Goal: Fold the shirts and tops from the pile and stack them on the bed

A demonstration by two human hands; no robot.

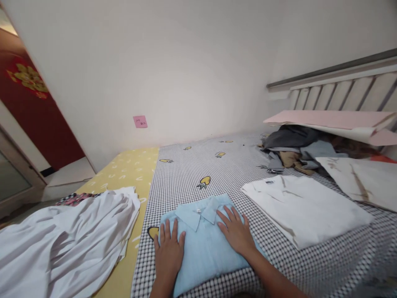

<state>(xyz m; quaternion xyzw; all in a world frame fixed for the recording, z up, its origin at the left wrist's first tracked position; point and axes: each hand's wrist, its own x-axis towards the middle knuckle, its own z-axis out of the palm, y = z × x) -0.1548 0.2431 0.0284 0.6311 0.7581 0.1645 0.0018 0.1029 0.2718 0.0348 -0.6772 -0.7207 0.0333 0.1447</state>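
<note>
A light blue collared shirt [207, 252], folded into a rectangle, lies on the checked bedsheet [186, 178] with its collar toward the wall. My left hand [169, 250] rests flat on the shirt's left side, fingers spread and pointing away from me. On the right side, near the collar, my right hand [237, 234] also lies flat with its fingers apart. Both palms press on the cloth and neither hand grips it. A folded white garment [307, 207] lies to the right of the blue shirt.
A loose white cloth [77, 240] is spread at the left over a yellow patterned sheet [130, 165]. At the right back, a pile of dark and grey clothes [291, 140] sits under a pink board [328, 118], beside a white bag-like item [366, 182]. A headboard [344, 93] stands behind.
</note>
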